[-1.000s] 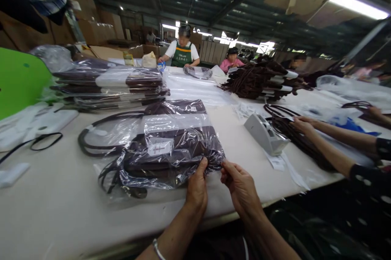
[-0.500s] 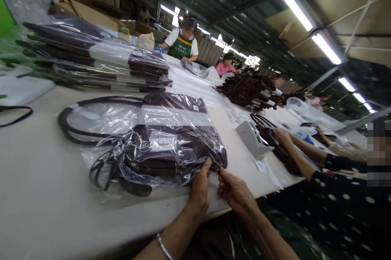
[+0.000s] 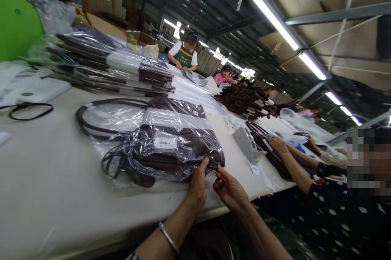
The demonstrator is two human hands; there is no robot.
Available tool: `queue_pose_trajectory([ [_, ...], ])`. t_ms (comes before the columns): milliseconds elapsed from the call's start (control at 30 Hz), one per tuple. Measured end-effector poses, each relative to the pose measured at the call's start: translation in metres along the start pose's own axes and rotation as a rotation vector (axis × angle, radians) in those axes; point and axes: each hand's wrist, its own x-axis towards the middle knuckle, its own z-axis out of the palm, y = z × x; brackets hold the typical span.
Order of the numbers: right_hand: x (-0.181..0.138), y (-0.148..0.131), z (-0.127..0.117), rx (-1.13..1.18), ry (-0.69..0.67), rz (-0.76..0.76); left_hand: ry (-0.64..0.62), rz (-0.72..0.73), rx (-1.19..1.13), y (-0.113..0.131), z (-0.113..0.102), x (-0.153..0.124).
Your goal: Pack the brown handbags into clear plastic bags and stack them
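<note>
A clear plastic bag [image 3: 165, 146] holding a dark brown bag with cord handles lies on the white table [image 3: 49, 178] in front of me. My left hand [image 3: 198, 183] pinches the near right edge of that plastic bag, thumb on top. My right hand [image 3: 228, 186] is closed on the same edge just to the right, fingers curled round the film. A white label [image 3: 165, 142] shows through the plastic. Dark handle loops [image 3: 91, 123] stretch out to the left inside the film.
A stack of packed bags [image 3: 113, 70] sits at the back left beside a green panel [image 3: 16, 25]. A white tape dispenser [image 3: 247, 144] stands to the right. A neighbouring person's hands [image 3: 279, 146] rest on brown cords [image 3: 244, 99]. Other people work at the far end.
The view has swung and tilted to the right. My right hand has moved in closer to my left hand on the bag's edge. The bag has stayed in place.
</note>
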Motion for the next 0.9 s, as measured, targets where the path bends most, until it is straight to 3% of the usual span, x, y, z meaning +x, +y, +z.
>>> queue_pose_trajectory([
  [200, 0.007, 0.022, -0.003, 0.070, -0.025, -0.143, 0.012, -0.063, 0.175, 0.007, 0.006, -0.010],
  [333, 0.005, 0.024, -0.003, 0.016, -0.089, -0.289, 0.098, -0.035, 0.210, 0.011, 0.012, -0.009],
  [533, -0.003, 0.003, -0.008, -0.231, -0.366, -0.265, 0.159, -0.007, 0.028, 0.024, 0.019, -0.018],
  [600, -0.005, -0.003, -0.009, -0.345, -0.437, -0.335, 0.163, 0.009, 0.013, 0.028, 0.020, -0.024],
  [667, -0.004, -0.004, -0.009, -0.462, -0.436, -0.478, 0.178, 0.013, -0.009, 0.032, 0.019, -0.031],
  [767, 0.001, 0.003, -0.009, -0.658, -0.303, -0.784, 0.216, 0.008, 0.008, 0.037, 0.015, -0.037],
  [833, 0.005, 0.008, -0.010, -0.793, -0.212, -1.080, 0.230, 0.003, 0.052, 0.040, 0.011, -0.040],
  [900, 0.008, 0.008, -0.010, -0.904, -0.224, -1.409, 0.233, -0.019, 0.089, 0.044, 0.005, -0.043],
])
